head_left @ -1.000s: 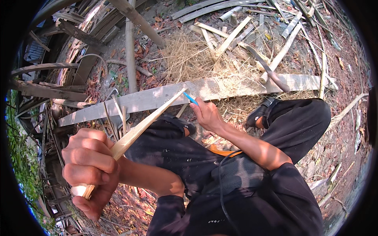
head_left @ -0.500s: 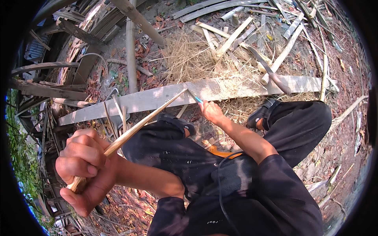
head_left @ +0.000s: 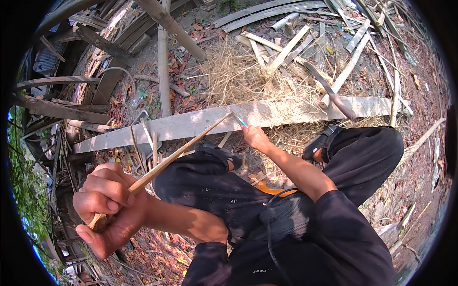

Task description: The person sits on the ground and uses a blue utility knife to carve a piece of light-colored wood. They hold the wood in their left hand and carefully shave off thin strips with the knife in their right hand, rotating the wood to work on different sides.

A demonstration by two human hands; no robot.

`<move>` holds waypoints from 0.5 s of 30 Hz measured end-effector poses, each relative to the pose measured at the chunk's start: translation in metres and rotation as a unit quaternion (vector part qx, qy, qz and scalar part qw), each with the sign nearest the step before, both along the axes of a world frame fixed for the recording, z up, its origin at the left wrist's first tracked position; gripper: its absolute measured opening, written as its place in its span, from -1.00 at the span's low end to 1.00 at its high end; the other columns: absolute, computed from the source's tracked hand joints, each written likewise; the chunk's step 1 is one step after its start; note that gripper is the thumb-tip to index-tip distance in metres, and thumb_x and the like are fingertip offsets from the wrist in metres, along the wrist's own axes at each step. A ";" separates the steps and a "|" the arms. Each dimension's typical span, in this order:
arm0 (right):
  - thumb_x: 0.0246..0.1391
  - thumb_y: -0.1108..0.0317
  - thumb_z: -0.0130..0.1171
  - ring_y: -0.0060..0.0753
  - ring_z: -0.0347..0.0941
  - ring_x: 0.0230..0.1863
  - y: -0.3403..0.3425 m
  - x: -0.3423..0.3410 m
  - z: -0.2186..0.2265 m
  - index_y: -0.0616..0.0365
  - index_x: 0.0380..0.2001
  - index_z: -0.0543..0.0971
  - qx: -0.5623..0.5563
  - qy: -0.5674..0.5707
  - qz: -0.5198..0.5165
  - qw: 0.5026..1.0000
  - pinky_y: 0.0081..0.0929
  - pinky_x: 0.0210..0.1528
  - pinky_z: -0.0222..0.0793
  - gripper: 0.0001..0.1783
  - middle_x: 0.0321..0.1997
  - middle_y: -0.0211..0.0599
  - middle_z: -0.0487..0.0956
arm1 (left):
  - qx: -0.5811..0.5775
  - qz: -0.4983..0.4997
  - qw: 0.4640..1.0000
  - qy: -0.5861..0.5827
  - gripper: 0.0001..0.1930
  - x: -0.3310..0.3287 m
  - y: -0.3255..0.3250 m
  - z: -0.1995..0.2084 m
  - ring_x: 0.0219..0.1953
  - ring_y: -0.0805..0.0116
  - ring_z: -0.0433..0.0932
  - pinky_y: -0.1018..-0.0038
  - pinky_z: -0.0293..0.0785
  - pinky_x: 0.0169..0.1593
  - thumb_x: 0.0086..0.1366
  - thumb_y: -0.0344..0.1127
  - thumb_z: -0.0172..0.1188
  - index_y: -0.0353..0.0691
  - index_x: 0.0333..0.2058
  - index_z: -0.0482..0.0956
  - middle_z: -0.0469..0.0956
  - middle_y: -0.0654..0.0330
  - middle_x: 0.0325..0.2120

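My left hand (head_left: 106,202) is closed round the thick end of a long, pale whittled wooden stick (head_left: 167,161), close to the camera at lower left. The stick slants away and up to the right, its thin tip over a flat wooden board (head_left: 186,123). My right hand (head_left: 256,138) grips a small knife (head_left: 242,122) with a blue handle. Its narrow blade meets the stick near the tip; whether it cuts in there I cannot tell. On the right part of the board lies a machete (head_left: 332,93) with a wooden handle.
A heap of wood shavings (head_left: 234,71) spreads beyond the board. Cut sticks (head_left: 291,47) and slats lie past it. Posts and stacked timber (head_left: 102,86) stand at left. My legs (head_left: 362,157) in black trousers are bent on this side of the board, with an orange object (head_left: 274,190) between them.
The whole view has shifted slightly. Both hands keep their grips, and the knife stays at the stick's tip with little visible difference.
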State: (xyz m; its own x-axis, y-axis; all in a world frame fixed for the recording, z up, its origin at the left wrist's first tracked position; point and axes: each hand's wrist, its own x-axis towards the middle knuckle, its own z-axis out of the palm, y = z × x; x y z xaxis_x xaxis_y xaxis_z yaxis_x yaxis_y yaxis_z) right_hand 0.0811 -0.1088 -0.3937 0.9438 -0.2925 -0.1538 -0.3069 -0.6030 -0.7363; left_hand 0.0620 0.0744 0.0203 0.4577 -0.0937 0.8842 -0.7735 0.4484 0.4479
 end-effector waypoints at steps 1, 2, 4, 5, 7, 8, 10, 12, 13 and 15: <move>0.26 -0.02 -0.27 0.35 0.42 -0.20 -0.002 0.002 -0.001 0.31 -0.25 0.46 0.000 -0.003 0.015 1.000 0.01 -0.11 0.36 -0.46 -0.30 0.37 0.49 | -0.005 -0.004 1.000 0.003 -0.56 0.001 -0.001 0.000 -0.85 0.55 0.00 0.55 -0.08 -0.69 0.21 0.03 -0.18 -0.21 -0.66 0.23 0.18 0.20 -0.84; 0.25 -0.03 -0.27 0.34 0.41 -0.16 0.019 -0.005 0.074 0.30 -0.29 0.48 0.106 0.064 -0.038 0.992 0.01 -0.07 0.34 -0.45 -0.27 0.36 0.49 | -0.004 0.012 1.000 0.014 -0.56 0.001 0.015 -0.007 -0.85 0.54 0.00 0.54 -0.08 -0.68 0.21 0.03 -0.18 -0.22 -0.66 0.23 0.19 0.19 -0.84; 0.24 -0.04 -0.26 0.34 0.41 -0.13 0.014 -0.009 0.074 0.28 -0.25 0.48 0.076 0.048 -0.026 0.996 0.00 -0.05 0.34 -0.45 -0.26 0.35 0.49 | -0.024 0.009 0.999 0.020 -0.56 0.002 0.009 -0.005 -0.85 0.54 -0.01 0.54 -0.08 -0.68 0.21 0.03 -0.18 -0.22 -0.66 0.24 0.19 0.18 -0.84; 0.24 -0.04 -0.26 0.34 0.41 -0.12 0.016 -0.010 0.066 0.27 -0.23 0.49 0.064 0.044 -0.014 0.997 0.00 -0.04 0.33 -0.45 -0.25 0.35 0.49 | -0.031 0.014 0.999 0.025 -0.56 0.001 0.009 -0.005 -0.85 0.54 -0.01 0.54 -0.08 -0.68 0.21 0.02 -0.18 -0.23 -0.66 0.24 0.19 0.18 -0.84; 0.23 -0.05 -0.25 0.32 0.40 -0.07 -0.004 -0.015 0.007 0.26 -0.17 0.49 0.039 0.093 -0.033 0.994 -0.03 0.01 0.32 -0.44 -0.25 0.34 0.50 | -0.035 -0.002 0.999 0.031 -0.56 -0.003 -0.006 -0.002 -0.84 0.53 -0.01 0.54 -0.08 -0.68 0.21 0.02 -0.18 -0.23 -0.66 0.24 0.19 0.17 -0.83; 0.23 -0.05 -0.25 0.31 0.40 -0.06 0.001 -0.011 0.022 0.27 -0.16 0.49 0.051 0.093 -0.034 0.994 -0.04 0.02 0.32 -0.43 -0.25 0.33 0.50 | -0.031 0.009 0.999 0.023 -0.56 -0.002 -0.002 0.000 -0.84 0.53 -0.01 0.54 -0.08 -0.68 0.21 0.02 -0.18 -0.24 -0.66 0.24 0.20 0.17 -0.83; 0.23 -0.06 -0.26 0.28 0.43 -0.11 -0.012 -0.007 0.032 0.29 -0.16 0.49 0.050 0.083 -0.006 0.995 -0.05 -0.03 0.33 -0.42 -0.29 0.30 0.52 | -0.006 -0.023 1.000 0.008 -0.55 0.001 -0.003 0.002 -0.85 0.52 -0.01 0.53 -0.08 -0.68 0.21 0.01 -0.18 -0.25 -0.66 0.26 0.21 0.15 -0.82; 0.25 -0.04 -0.29 0.25 0.45 -0.26 0.007 -0.013 0.105 0.33 -0.30 0.47 0.111 0.069 0.009 0.991 -0.02 -0.15 0.32 -0.42 -0.41 0.24 0.51 | 0.007 0.001 1.000 0.020 -0.56 -0.003 0.008 -0.002 -0.84 0.53 0.00 0.53 -0.09 -0.67 0.19 0.01 -0.16 -0.23 -0.67 0.25 0.21 0.17 -0.81; 0.26 -0.03 -0.30 0.24 0.46 -0.33 0.009 -0.018 0.155 0.35 -0.36 0.46 0.137 0.059 0.005 0.989 -0.01 -0.20 0.32 -0.42 -0.46 0.21 0.51 | 0.012 0.010 0.999 0.028 -0.57 -0.004 0.007 -0.003 -0.82 0.53 0.00 0.53 -0.09 -0.65 0.18 0.02 -0.15 -0.21 -0.68 0.24 0.20 0.19 -0.82; 0.27 0.01 -0.26 0.21 0.43 -0.39 0.022 -0.039 0.210 0.33 -0.39 0.46 0.134 -0.075 0.056 0.986 0.00 -0.30 0.27 -0.46 -0.52 0.16 0.49 | 0.034 -0.007 0.999 0.015 -0.58 -0.004 0.004 -0.001 -0.82 0.55 0.00 0.55 -0.10 -0.64 0.15 0.02 -0.13 -0.19 -0.69 0.23 0.20 0.22 -0.84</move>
State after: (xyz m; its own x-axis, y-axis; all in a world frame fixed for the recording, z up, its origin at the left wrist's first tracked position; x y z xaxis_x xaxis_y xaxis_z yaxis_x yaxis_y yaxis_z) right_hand 0.0422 -0.0871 -0.1838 0.9861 -0.1524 -0.0668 -0.1238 -0.4037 -0.9065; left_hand 0.0582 0.0786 0.0195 0.4829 -0.1592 0.8611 -0.7524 0.4277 0.5010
